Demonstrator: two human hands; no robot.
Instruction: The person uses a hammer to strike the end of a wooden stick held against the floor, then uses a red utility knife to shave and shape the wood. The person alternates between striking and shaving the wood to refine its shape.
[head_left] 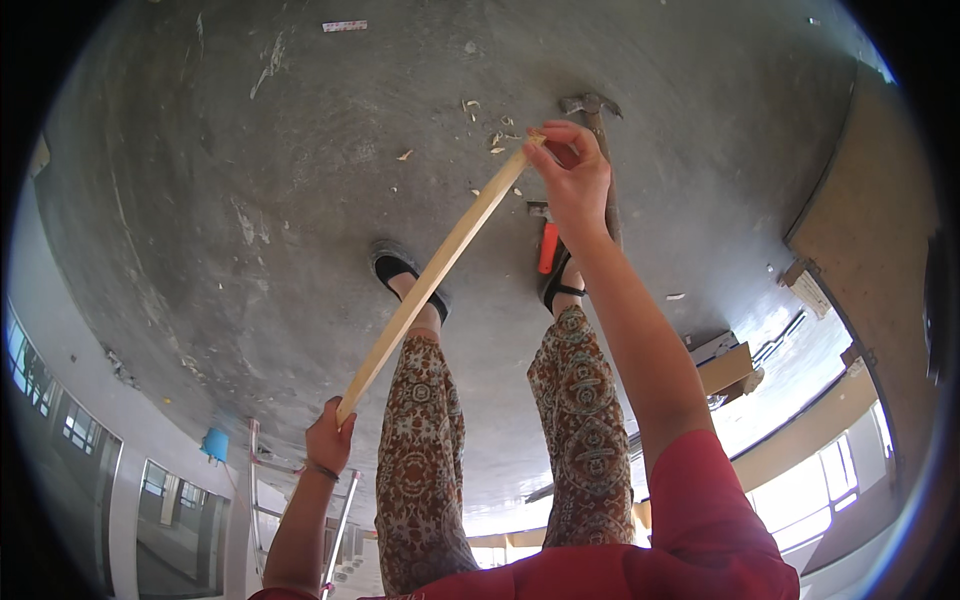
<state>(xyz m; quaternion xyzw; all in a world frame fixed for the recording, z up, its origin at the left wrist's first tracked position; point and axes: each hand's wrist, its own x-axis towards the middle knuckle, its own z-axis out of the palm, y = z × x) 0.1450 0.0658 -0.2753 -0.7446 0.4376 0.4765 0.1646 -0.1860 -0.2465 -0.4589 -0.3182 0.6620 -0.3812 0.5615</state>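
Note:
A long, pale wooden strip [435, 275] slants across the view between my two hands. My left hand [330, 437] is closed round its lower end, near my left knee. At the far end, the thumb and fingers of my right hand [575, 175] pinch the strip's tip, which looks rough and splintered. Beyond and partly behind my right hand lies a claw hammer [592, 105] on the floor, its wooden handle running behind my wrist. Close to my right foot is a tool with a red-orange handle [548, 248]; its dark head is partly hidden by my arm.
Wood shavings [500, 135] are scattered on the grey concrete floor [300, 150] around the strip's far end. A cardboard box [725, 368] stands to the right. To the left are a ladder [255, 470] and a blue bucket [215, 444]. A small printed strip [345, 26] lies far ahead.

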